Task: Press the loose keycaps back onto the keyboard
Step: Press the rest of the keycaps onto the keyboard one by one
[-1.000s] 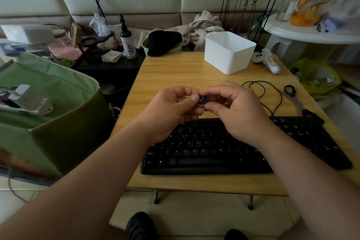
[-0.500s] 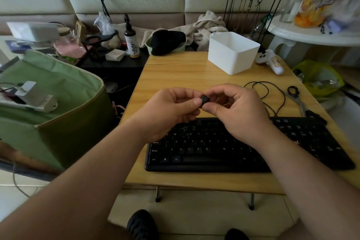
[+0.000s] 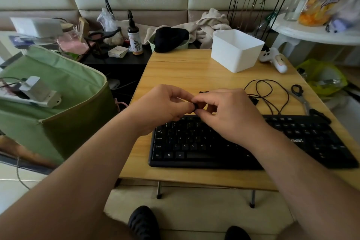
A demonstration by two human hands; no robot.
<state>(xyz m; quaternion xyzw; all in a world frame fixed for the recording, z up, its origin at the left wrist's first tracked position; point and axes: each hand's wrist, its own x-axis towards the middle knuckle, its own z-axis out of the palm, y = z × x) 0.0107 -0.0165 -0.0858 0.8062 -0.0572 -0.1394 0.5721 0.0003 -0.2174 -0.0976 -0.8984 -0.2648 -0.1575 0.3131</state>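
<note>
A black keyboard (image 3: 194, 148) lies across the front of the small wooden table (image 3: 175, 76). Just above its top rows, my left hand (image 3: 161, 107) and my right hand (image 3: 231, 111) meet fingertip to fingertip. Between them they pinch one small black keycap (image 3: 196, 106), mostly hidden by the fingers. My right forearm covers the middle of the keyboard. A dark bit, maybe another loose keycap (image 3: 203, 92), peeks out on the table behind my right hand.
A white plastic bin (image 3: 236, 49) stands at the back of the table. A coiled black cable (image 3: 268, 91) and scissors (image 3: 301, 95) lie at the right. A green fabric bag (image 3: 58, 103) stands left of the table, with clutter behind it.
Both hands have stayed together on the keycap and sunk a little nearer the keyboard's top rows. The fingers have closed more tightly round the keycap, hiding more of it.
</note>
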